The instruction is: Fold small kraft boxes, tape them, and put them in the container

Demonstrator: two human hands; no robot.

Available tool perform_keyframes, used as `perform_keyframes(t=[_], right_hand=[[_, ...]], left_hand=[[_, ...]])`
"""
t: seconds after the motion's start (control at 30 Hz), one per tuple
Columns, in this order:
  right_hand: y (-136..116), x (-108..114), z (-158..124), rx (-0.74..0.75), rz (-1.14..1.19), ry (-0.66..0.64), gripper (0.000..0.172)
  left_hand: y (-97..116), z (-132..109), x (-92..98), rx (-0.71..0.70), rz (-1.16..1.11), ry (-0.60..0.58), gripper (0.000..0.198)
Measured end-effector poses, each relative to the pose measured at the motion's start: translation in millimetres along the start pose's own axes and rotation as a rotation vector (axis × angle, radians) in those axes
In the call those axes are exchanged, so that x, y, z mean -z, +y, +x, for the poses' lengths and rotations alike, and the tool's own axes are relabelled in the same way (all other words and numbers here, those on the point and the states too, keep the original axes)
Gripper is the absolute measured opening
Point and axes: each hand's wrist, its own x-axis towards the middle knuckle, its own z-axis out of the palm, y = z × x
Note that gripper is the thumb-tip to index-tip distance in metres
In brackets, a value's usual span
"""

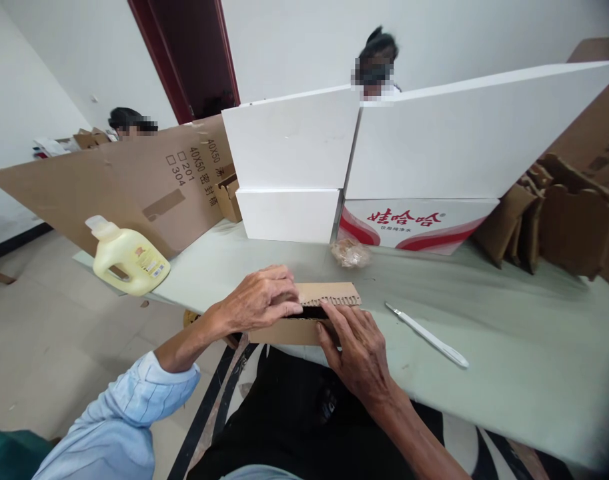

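Note:
A small folded piece of corrugated cardboard point(329, 293) lies at the near edge of the pale green table point(509, 333). My left hand point(259, 300) rests on its left part, fingers curled over the top flap and pressing it down. My right hand point(357, 347) lies on the near right side, fingers stretched along the fold and holding the lower flap. A dark gap shows between the two flaps.
A white-handled knife point(427, 335) lies on the table to the right. A crumpled plastic wad point(351, 253) sits further back. A yellow bottle point(129, 259) stands at left. White boards point(364, 143), cardboard sheets point(124, 180) and folded cartons point(549, 220) wall the table; two people sit behind.

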Motion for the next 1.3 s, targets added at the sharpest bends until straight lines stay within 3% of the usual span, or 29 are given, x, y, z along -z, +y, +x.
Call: perform_keyframes(t=[0.23, 0.5, 0.7, 0.87, 1.1, 1.3], right_hand=[[-3.2, 0.2, -0.2, -0.002, 0.002, -0.002, 0.034], [-7.4, 2.4, -6.6, -0.022, 0.008, -0.008, 0.036], [-10.4, 3.1, -14.4, -0.017, -0.002, 0.001, 0.042], [-14.3, 1.7, -23.0, -0.02, 0.027, 0.058, 0.053], [-16.6, 1.6, -35.6, -0.023, 0.037, 0.099, 0.062], [-21.2, 5.1, -41.6, -0.036, 0.059, 0.09, 0.06]], left_hand=[[0.0, -5.7, -5.7, -0.099, 0.169, 0.054, 0.023], [0.6, -0.8, -13.1, -0.079, 0.146, 0.046, 0.032], [2.2, 0.4, -11.0, 0.03, -0.077, 0.048, 0.023], [4.4, 3.7, -4.1, 0.199, -0.304, 0.042, 0.021], [-16.8, 8.1, -2.3, 0.392, -0.66, 0.1, 0.024], [-35.2, 19.4, -5.6, 0.408, -0.656, 0.153, 0.028]])
